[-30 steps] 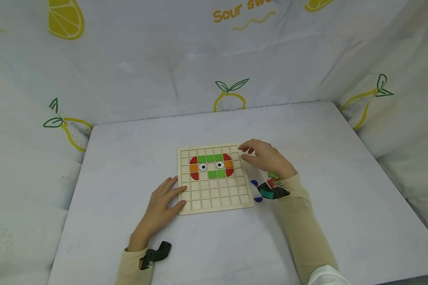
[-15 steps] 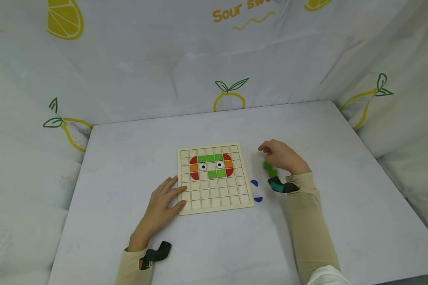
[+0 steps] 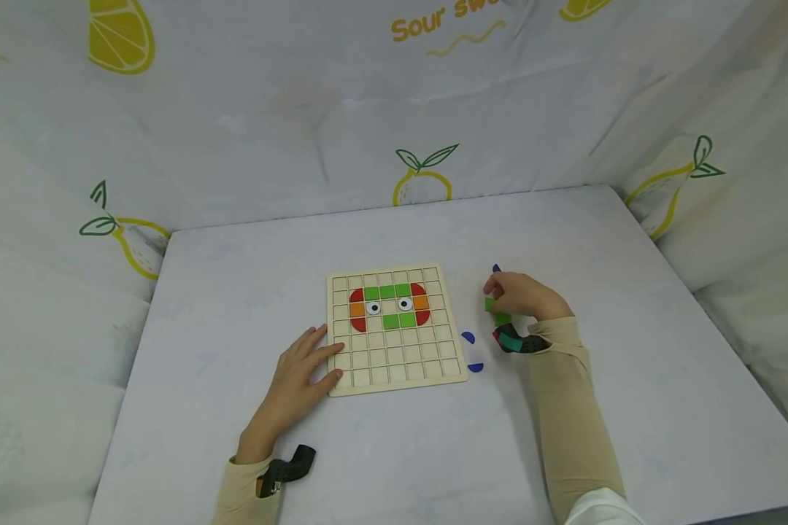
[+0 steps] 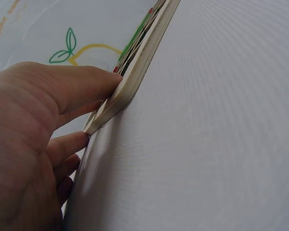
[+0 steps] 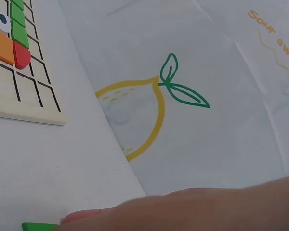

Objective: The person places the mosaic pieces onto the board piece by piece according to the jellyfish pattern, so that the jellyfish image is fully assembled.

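Note:
A square wooden grid board lies on the white table, bearing green square tiles, orange tiles, red rounded corner tiles and two eye tiles. My left hand rests at its left edge, fingers spread; the left wrist view has thumb and fingertips against the board's edge. To the right of the board, my right hand bends its fingers down over loose green tiles. A green tile shows beside its fingers; I cannot tell whether they pinch one.
Two blue half-round tiles lie just off the board's right edge. Another blue piece sits beyond the right hand, and a red piece partly shows by the wrist camera. A lemon-print cloth stands behind the table.
My right hand has moved right, away from the board's upper right corner, and then down onto the loose green tiles. The left hand and the board stay where they were.

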`<state>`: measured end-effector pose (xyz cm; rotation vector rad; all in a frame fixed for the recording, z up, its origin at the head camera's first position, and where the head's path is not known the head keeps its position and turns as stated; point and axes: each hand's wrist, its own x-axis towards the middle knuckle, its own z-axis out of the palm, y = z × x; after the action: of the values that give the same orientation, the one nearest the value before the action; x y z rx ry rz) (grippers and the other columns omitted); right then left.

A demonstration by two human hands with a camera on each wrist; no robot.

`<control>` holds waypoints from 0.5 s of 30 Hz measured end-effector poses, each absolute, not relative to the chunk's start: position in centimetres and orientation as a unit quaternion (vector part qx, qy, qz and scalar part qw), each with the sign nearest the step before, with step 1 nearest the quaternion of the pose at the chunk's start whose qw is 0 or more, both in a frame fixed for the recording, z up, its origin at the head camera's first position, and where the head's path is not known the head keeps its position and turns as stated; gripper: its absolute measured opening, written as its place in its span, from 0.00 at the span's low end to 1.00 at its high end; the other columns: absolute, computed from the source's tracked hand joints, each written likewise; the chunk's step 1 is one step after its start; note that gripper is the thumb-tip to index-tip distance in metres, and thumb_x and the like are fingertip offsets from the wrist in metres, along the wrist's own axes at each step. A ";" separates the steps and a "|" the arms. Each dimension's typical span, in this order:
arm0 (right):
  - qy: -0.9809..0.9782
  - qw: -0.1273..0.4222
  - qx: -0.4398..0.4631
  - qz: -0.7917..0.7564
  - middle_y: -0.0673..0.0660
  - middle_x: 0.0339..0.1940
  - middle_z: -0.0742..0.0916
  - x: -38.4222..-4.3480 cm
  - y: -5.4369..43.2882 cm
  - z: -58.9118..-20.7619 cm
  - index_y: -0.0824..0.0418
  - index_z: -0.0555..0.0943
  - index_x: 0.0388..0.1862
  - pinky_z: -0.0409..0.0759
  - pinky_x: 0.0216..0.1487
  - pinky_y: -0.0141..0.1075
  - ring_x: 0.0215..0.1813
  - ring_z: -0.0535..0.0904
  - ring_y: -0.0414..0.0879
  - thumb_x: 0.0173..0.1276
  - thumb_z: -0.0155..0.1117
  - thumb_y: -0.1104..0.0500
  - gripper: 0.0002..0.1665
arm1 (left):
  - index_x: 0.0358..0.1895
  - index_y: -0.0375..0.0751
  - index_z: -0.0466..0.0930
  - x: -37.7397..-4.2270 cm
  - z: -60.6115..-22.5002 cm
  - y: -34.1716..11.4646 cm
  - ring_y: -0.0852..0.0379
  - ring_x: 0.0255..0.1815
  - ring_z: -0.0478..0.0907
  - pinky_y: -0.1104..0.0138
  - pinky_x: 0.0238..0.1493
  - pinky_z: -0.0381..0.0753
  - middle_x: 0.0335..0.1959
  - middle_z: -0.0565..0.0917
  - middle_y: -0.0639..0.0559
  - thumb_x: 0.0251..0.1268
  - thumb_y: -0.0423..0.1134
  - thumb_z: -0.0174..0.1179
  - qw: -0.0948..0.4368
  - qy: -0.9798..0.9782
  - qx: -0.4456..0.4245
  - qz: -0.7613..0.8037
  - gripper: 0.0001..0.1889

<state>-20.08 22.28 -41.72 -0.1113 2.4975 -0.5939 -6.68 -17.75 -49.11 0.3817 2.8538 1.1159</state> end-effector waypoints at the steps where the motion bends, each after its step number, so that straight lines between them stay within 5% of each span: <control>1: 0.933 0.279 -0.040 -0.223 0.66 0.57 0.81 -20.1 22.2 -41.7 0.66 0.76 0.61 0.79 0.55 0.51 0.52 0.76 0.57 0.68 0.62 0.61 0.23 | 0.64 0.48 0.81 -6.7 -49.1 -17.8 0.40 0.83 0.52 0.37 0.76 0.52 0.80 0.64 0.44 0.65 0.41 0.68 0.027 0.924 0.123 0.361 0.23; 15: 0.948 0.213 -0.044 -0.232 0.64 0.55 0.83 -20.8 21.2 -43.1 0.67 0.79 0.60 0.78 0.58 0.51 0.53 0.76 0.56 0.70 0.59 0.60 0.22 | 0.64 0.48 0.81 -6.6 -48.9 -17.6 0.40 0.83 0.52 0.37 0.76 0.52 0.80 0.64 0.45 0.65 0.41 0.68 0.032 0.926 0.118 0.358 0.23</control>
<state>-20.84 21.16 -43.06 -0.1229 2.6320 -0.6447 -6.64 -17.65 -48.93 0.3642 2.8511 1.1020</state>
